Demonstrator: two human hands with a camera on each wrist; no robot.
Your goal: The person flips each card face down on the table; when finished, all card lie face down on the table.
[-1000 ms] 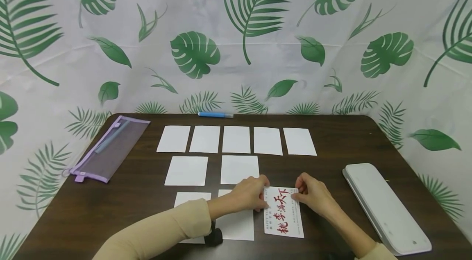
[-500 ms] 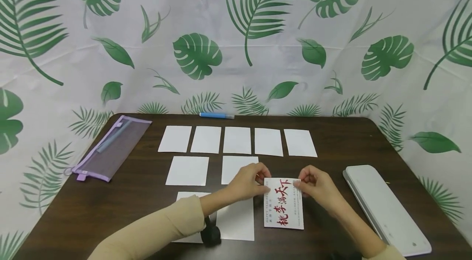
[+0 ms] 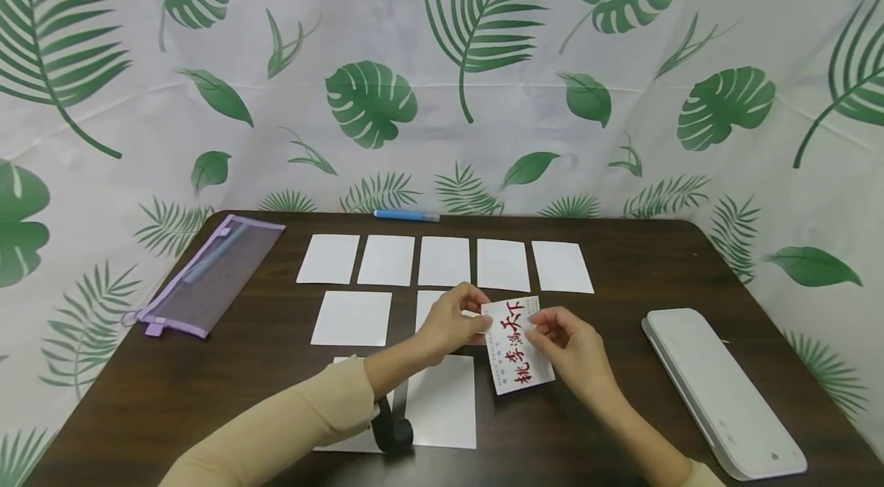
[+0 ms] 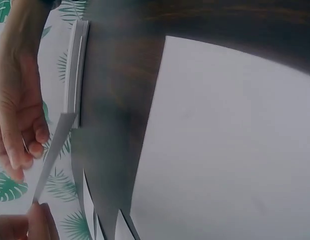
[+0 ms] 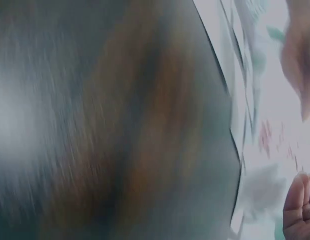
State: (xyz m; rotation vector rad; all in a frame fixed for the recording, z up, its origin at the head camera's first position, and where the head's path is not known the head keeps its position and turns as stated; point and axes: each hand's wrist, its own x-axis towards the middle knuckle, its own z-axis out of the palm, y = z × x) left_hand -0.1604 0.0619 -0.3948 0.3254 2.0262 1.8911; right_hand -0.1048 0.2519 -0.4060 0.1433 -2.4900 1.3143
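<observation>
A white card (image 3: 519, 353) with red and small dark writing is held tilted above the table. My left hand (image 3: 452, 322) pinches its upper left edge. At the upper right edge, my right hand (image 3: 578, 357) pinches it between thumb and fingers. In the left wrist view the card (image 4: 53, 155) shows nearly edge-on, rising from my left fingertips (image 4: 42, 222), with my right hand (image 4: 19, 100) beside it. The right wrist view is blurred; the card's red writing shows between both hands.
Blank white cards lie in rows, including a back row (image 3: 444, 262) and a larger sheet (image 3: 442, 410) in front. A blue marker (image 3: 406, 215) lies at the table's back edge. A purple mesh pouch (image 3: 214, 272) is on the left, a white case (image 3: 721, 391) on the right.
Both hands have lifted the card off the table and moved it away from me and slightly left. It has turned a little from its former straight position.
</observation>
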